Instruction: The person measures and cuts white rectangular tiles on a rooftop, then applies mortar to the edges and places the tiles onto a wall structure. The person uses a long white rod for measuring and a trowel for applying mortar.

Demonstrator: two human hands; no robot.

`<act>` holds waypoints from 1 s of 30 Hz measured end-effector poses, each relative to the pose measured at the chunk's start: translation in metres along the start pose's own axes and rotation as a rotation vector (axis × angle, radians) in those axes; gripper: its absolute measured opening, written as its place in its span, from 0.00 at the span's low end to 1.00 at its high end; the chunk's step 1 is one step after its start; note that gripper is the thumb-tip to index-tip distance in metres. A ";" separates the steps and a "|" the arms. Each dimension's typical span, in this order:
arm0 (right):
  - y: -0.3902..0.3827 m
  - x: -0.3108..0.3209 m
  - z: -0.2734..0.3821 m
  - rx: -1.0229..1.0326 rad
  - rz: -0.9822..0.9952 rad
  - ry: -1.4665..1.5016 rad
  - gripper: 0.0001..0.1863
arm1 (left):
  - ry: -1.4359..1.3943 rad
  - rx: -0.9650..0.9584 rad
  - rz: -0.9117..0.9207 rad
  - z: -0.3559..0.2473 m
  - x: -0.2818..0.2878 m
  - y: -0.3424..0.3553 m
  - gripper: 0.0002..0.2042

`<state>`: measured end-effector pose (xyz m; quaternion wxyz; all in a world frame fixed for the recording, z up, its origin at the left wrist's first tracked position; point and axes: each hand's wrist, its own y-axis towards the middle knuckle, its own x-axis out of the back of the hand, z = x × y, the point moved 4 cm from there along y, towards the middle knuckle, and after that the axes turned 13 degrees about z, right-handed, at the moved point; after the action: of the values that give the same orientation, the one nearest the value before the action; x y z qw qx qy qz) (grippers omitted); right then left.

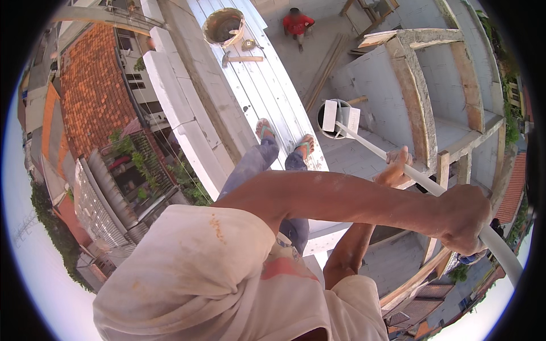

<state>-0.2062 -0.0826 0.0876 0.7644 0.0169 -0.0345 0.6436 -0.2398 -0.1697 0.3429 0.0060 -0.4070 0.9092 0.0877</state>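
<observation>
Beige shirt (182,261), red-printed, lies nearest; left grip (465,220) and right grip (393,169) hold a white pole (371,145).

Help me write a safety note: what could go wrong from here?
If the left hand loses its grip on the pale pole or rope, the bucket might drop. The white blocks sticking above its rim could tip out, perhaps endangering the person in red below. The right foot, in a flip-flop, stands by the platform's edge; a jerk could cost balance.

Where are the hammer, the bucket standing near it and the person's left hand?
Hammer (247,58): head view, on its wooden handle.
Bucket (211,24): head view, on its side wall.
Left hand (463,218): head view, on the back of the hand.
</observation>
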 end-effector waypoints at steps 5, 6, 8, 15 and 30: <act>-0.002 0.008 -0.090 -0.155 0.079 -0.031 0.23 | 0.032 0.022 0.002 0.016 0.002 -0.010 0.08; -0.005 0.008 -0.104 -0.181 0.069 -0.064 0.22 | 0.026 0.044 0.068 0.015 0.004 -0.012 0.09; -0.011 0.001 -0.128 -0.234 0.063 -0.124 0.22 | 0.018 0.092 0.188 0.012 0.012 -0.016 0.13; -0.031 -0.011 -0.250 -0.365 0.186 -0.377 0.20 | -0.003 0.104 -0.001 0.082 -0.003 -0.031 0.12; -0.077 -0.030 -0.343 -0.517 0.408 -0.403 0.25 | 0.007 0.274 -0.056 0.222 0.003 -0.087 0.19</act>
<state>-0.1249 -0.1014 -0.2549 0.5778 -0.0576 -0.3478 0.7361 -0.1907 -0.1928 0.1103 0.0609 -0.4280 0.9009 -0.0389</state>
